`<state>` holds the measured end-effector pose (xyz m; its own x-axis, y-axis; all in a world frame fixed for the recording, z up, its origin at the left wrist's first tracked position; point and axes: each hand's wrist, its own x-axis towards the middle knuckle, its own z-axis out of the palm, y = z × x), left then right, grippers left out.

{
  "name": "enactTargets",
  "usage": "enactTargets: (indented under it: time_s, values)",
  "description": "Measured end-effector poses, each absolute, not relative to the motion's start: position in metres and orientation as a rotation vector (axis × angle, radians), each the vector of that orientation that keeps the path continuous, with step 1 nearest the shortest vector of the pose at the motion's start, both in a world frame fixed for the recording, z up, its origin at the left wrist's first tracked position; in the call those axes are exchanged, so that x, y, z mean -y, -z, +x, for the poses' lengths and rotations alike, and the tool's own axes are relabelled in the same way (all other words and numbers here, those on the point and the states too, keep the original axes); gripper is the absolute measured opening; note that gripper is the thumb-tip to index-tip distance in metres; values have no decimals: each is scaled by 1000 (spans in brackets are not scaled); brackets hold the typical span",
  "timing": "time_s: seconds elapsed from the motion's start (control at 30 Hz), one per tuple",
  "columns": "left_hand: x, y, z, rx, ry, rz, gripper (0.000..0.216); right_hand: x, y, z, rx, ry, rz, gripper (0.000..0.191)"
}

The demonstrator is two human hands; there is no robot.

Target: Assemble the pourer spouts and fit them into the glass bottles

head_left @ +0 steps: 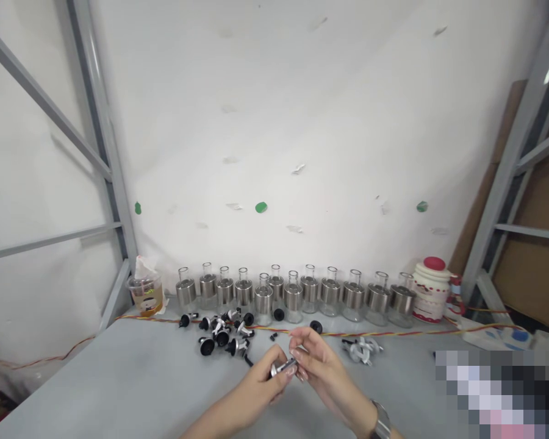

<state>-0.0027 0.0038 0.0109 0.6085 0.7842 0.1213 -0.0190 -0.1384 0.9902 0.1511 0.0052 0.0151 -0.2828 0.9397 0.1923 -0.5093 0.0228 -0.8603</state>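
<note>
Closely, the left hand clamps a silver-and-black fitting; the right hand adjoins its tip, grip unclear

Bright, even light fills the white wall; glare spots the right post. Wide-angle distortion slants the edges; coarse pixelation obscures the lower right corner.

Silver piece partly hidden by left hand; wristband cut off.
</note>
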Motion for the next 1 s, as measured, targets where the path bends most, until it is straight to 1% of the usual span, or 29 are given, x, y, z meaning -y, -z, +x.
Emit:
enactTargets:
  time_s: [0.23, 0.57, 0.8, 1.0]
  values:
    - [-3, -11, -3, -700, -771, 1612, 24, -7, -13, 151, 1059, -1584, -606, 30]
    - [-5, -11, -6, -779, -775, 1699, 28, -8, -13, 150, 1089, -1553, -636, 29]
    - [-1, -17, -6, -802, -777, 1691, 28, -16, -1, 150, 1208, -1426, -626, 29]
    - [-6, -11, -5, -751, -820, 1597, 27, -17, -4, 154, 1335, -1297, -680, 31]
